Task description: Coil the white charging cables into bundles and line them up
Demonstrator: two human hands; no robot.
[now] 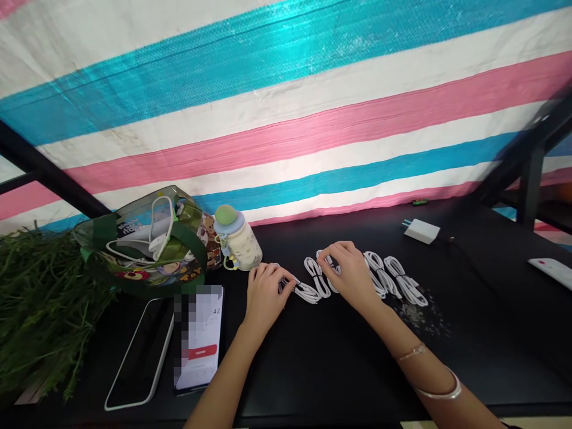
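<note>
From my far-off seat I start at the left, where feathery greenery [40,316] spills over the smooth black worktop [313,369]. Against it sits a see-through plastic bag [147,271] with dark green straps and cartoon prints, a white cord [161,205] looping out of its top. In front lie two flat, round-cornered phones: a pale-edged phone [140,351] with a dark screen and a lit phone [205,333]. A rounded, patterned cup [243,241] with a green-topped lid stands just beyond my left hand [270,295], close on that side. This hand curls over the leftmost of the white cable bundles [316,279], its grip narrow; I cannot tell whether it pinches the cable. The bundles, smooth cord wound into long loops with dark ties at the middle, run in a row towards the right. My right hand [351,271] covers part of the row, fingers bent down, and whether its grip holds a bundle I cannot tell. A shiny bangle [456,387] circles that forearm. Pale specks [422,316] lie by the rightmost bundle. Beyond are a boxy white charger [421,231], prongs leftward, and a thin dark cord [473,268]. A striped woven sheet [286,143] hangs behind everything.
</note>
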